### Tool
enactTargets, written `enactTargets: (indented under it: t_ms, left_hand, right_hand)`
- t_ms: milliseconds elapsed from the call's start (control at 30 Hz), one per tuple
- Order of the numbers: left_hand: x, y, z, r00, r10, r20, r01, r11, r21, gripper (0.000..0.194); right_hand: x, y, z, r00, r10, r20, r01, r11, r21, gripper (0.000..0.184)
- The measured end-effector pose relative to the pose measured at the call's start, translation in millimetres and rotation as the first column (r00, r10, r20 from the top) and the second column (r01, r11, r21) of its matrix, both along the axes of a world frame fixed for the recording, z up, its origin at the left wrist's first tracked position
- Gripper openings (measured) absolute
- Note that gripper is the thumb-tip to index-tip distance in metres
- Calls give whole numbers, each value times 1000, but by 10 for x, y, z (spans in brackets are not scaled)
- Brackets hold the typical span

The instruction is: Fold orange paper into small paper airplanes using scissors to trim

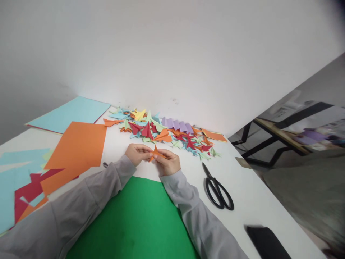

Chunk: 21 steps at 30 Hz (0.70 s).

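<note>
Between my two hands is a small orange paper star (155, 152) with folded points. My left hand (138, 154) pinches its left side, thumb and fingers pressed together. On the other side my right hand (168, 162) grips it with the thumb in front. Both hands are above the white table, just past the far edge of a green sheet (129, 216). Just behind them lies a long heap of folded paper pieces (147, 130), stars and planes in red, orange, green, blue and yellow.
Black-handled scissors (217, 187) lie right of my hands. A black flat object (266, 241) is at the near right. Leftward are an orange sheet (78, 144), light blue sheets (70, 113) and red paper scraps (29, 189). A pleated purple strip (178, 125) stands by the wall.
</note>
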<state>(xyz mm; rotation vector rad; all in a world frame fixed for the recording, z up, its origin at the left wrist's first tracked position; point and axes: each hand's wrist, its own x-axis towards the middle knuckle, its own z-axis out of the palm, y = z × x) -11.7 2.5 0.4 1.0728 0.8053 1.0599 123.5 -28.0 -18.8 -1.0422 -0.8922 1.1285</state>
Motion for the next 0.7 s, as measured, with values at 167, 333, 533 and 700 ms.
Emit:
enactTargets:
  t_ms: [167, 333, 533, 700]
  left_hand:
    - [-3, 41, -62, 999, -26, 21, 27, 999, -18, 27]
    - [-7, 45, -72, 995, -61, 74, 65, 996, -53, 27]
    - [7, 4, -8, 987, -71, 141, 86, 991, -99, 29]
    - [-2, 8, -14, 999, -25, 31, 24, 1000, 6, 27]
  right_hand:
    - [10, -2, 5, 999, 26, 42, -27, 1000, 7, 13]
    - [11, -18, 44, 998, 45, 46, -46, 998, 34, 11]
    - [1, -1, 28, 999, 34, 13, -35, 999, 40, 11]
    - [4, 7, -9, 1000, 29, 11, -30, 999, 43, 13]
